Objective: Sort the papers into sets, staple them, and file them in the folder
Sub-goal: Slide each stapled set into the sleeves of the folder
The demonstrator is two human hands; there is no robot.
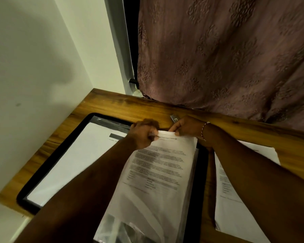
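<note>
My left hand (144,133) and right hand (187,128) both have their fingers clamped on the top edge of a white printed paper set (161,165) — it lies over the right half of the open black folder (60,155) with clear sleeves, on the brown wooden worktop (112,106) — more white printed sheets (235,207) lie just to its right

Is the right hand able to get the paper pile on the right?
Probably yes, once it lets go: the right hand pinches the top of the held papers, but the pile lies on the desk right beneath that forearm, uncovered.
</note>
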